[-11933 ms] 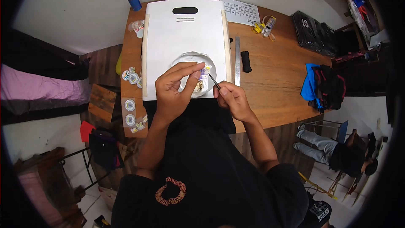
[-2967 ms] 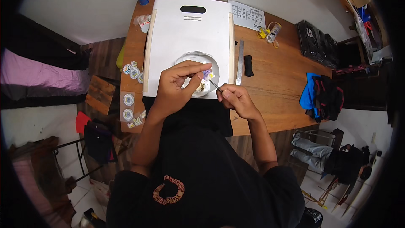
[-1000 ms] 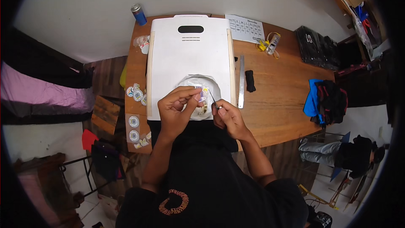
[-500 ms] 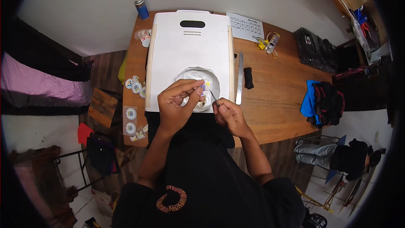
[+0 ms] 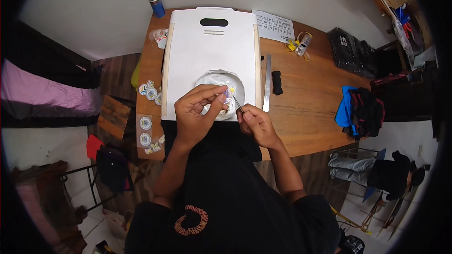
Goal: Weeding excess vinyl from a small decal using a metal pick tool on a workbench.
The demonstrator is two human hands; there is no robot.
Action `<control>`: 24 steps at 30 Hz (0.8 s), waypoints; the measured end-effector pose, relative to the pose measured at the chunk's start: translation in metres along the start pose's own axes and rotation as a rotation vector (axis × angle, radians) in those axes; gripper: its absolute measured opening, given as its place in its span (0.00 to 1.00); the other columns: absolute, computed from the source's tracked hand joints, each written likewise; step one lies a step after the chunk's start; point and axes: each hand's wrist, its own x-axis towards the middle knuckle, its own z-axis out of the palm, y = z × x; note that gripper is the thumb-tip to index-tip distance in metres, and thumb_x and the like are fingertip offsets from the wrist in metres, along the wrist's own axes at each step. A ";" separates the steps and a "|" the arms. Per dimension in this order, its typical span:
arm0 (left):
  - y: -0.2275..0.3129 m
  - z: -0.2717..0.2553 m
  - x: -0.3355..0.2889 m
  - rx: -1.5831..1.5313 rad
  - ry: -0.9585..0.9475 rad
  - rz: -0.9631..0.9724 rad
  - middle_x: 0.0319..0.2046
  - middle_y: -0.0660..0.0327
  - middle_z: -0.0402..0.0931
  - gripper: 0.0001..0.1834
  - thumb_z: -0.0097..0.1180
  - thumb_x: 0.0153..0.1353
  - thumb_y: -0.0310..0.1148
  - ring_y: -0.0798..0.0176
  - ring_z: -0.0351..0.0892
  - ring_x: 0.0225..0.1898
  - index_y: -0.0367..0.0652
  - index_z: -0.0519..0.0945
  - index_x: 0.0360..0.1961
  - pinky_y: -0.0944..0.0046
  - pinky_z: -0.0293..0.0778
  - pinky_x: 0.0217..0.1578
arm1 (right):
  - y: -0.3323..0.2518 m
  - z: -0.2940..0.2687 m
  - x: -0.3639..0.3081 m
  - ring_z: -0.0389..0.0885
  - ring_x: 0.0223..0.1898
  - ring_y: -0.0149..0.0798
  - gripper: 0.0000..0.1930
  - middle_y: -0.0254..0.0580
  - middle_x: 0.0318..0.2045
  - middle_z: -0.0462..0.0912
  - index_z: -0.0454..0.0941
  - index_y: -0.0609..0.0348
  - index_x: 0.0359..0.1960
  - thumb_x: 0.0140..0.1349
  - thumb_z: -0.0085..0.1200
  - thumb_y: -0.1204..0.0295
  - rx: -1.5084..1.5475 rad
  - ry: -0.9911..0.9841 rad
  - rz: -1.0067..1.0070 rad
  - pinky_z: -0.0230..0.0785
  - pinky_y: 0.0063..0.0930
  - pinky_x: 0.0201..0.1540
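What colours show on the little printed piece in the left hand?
The printed piece shows purple, yellow and white, best in the head view.

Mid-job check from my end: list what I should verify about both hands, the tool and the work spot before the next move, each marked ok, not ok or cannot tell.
1. Left hand pinching the small purple-and-yellow printed piece: ok.
2. Right hand gripping the thin, dark, pointed tool: ok.
3. Tool tip touching the piece: cannot tell, too small.
4. Whole round white hollow in view: not ok, the left hand covers part of it.
5. Long silver metal ruler apart from both hands: ok.
6. Blue-and-silver cylindrical can upright: ok.
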 end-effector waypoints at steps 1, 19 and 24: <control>0.000 0.000 0.000 -0.001 -0.003 0.000 0.39 0.52 0.79 0.12 0.55 0.59 0.15 0.67 0.81 0.33 0.28 0.80 0.45 0.73 0.78 0.36 | 0.000 0.000 0.000 0.54 0.19 0.20 0.13 0.25 0.19 0.61 0.70 0.62 0.36 0.73 0.38 0.66 -0.002 -0.001 -0.001 0.47 0.17 0.22; 0.000 0.000 -0.005 -0.029 -0.007 -0.019 0.41 0.51 0.77 0.12 0.55 0.59 0.16 0.66 0.82 0.35 0.27 0.79 0.45 0.72 0.79 0.38 | -0.001 0.003 0.002 0.54 0.15 0.21 0.18 0.26 0.14 0.59 0.69 0.63 0.34 0.73 0.37 0.60 -0.079 0.008 -0.038 0.47 0.18 0.20; 0.002 -0.001 -0.005 -0.028 0.008 -0.017 0.41 0.52 0.77 0.12 0.55 0.59 0.15 0.66 0.82 0.34 0.27 0.79 0.45 0.72 0.79 0.37 | 0.001 0.003 0.000 0.53 0.15 0.21 0.18 0.26 0.14 0.59 0.68 0.64 0.35 0.73 0.37 0.60 -0.061 0.004 -0.046 0.47 0.18 0.19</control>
